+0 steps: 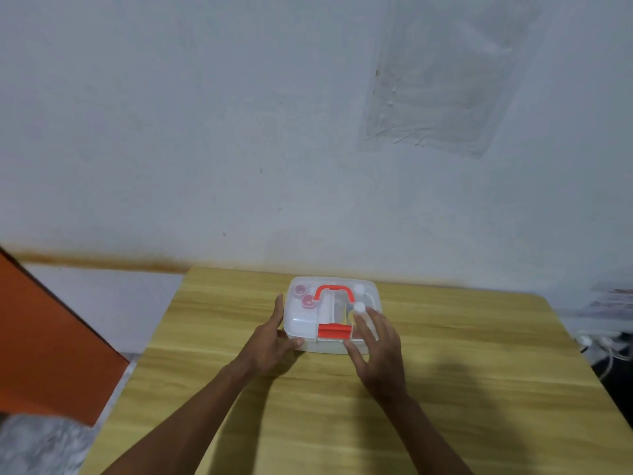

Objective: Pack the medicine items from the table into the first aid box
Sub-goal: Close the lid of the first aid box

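Note:
A clear plastic first aid box with a red handle and a red front latch sits on the wooden table, its lid down. Through the lid I see two pink-capped containers at the left and two white-capped bottles at the right. My left hand clasps the box's left front corner, thumb under the front edge. My right hand lies flat with fingers spread on the lid's right front part, beside the latch.
The table stands against a pale wall. An orange panel leans at the left and white cables lie at the right beyond the table edge. Grey cloth shows at the bottom left.

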